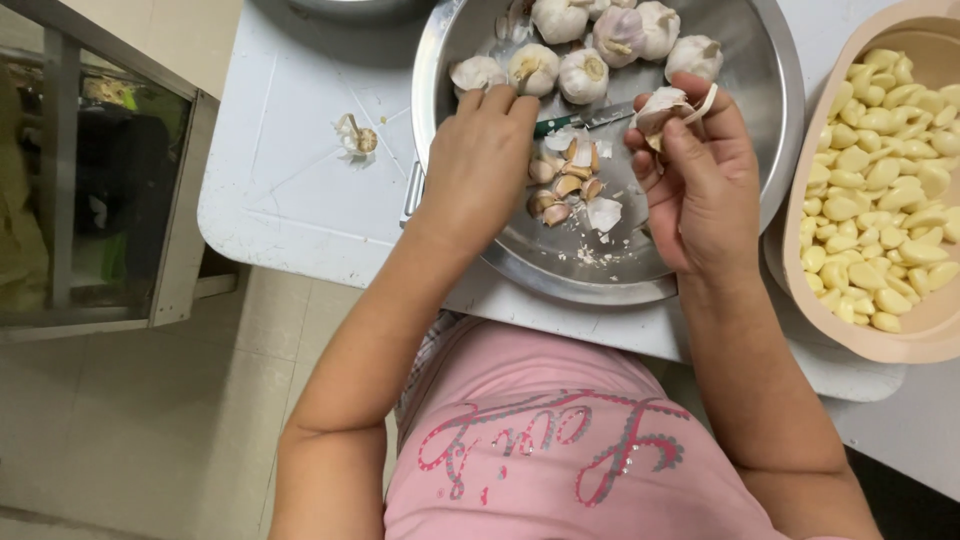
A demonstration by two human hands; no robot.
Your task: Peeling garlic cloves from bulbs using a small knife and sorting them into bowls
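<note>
Garlic piece (660, 108) sits pinched in right hand (700, 190) fingertips.

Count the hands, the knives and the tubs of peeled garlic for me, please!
Hands: 2 (left hand; right hand, holding a garlic piece)
Knives: 1 (knife in the metal bowl)
Tubs of peeled garlic: 1 (tan tub)
Total: 4
</note>
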